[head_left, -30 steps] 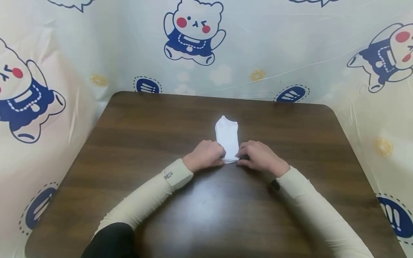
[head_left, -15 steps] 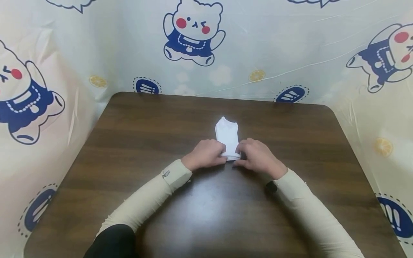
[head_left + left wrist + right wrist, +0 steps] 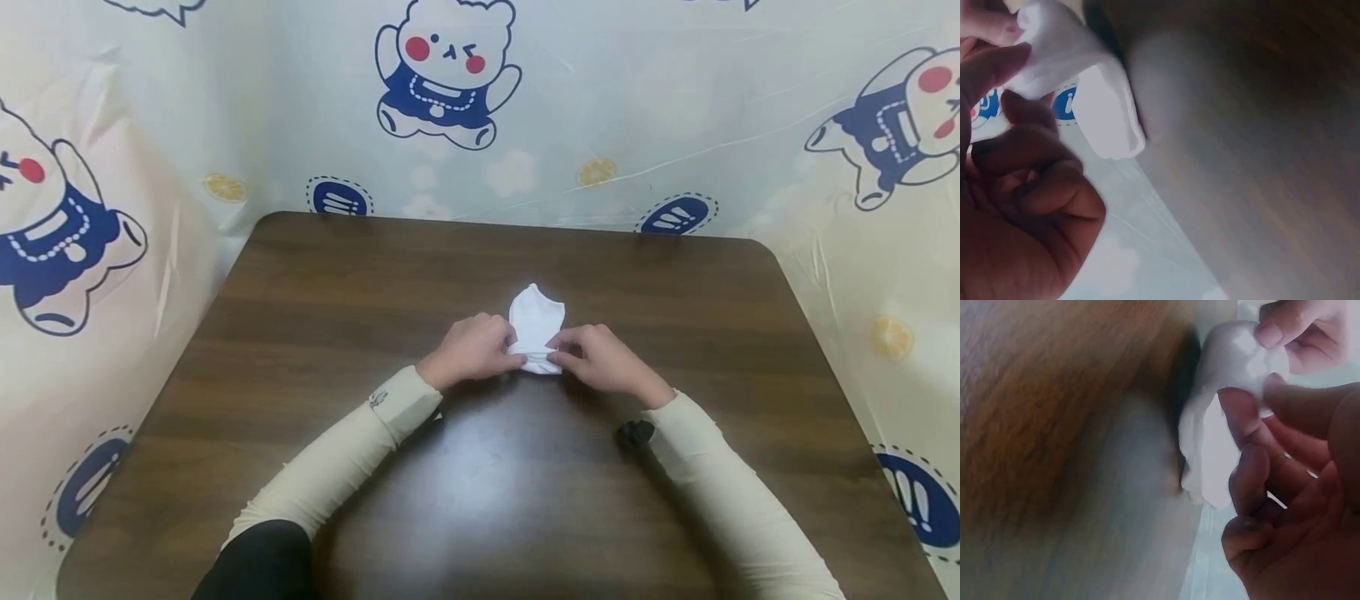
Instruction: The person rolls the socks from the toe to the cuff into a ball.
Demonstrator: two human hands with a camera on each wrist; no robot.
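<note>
A small white sock [image 3: 536,321] lies on the brown table, its pointed far end flat and its near end bent up into a fold. On its left edge my left hand [image 3: 471,348] pinches the folded part between thumb and fingers. My right hand [image 3: 600,358] pinches the same fold at the right edge. In the left wrist view the sock [image 3: 1107,112] arches over between the fingertips, with the other fingers curled below. From the right wrist the sock [image 3: 1232,359] shows a raised loop, with both thumbs on it.
The dark wooden table [image 3: 360,275] has rounded far corners. A pale curtain [image 3: 637,92] printed with bears hangs behind it and along both sides. Light sleeves cover both forearms, and a dark band [image 3: 636,433] sits at the right wrist.
The fold at the sock's near end has been lifted and turned further toward the far end. The sock has shifted slightly right, and my fingers now pinch the fold's edge.
</note>
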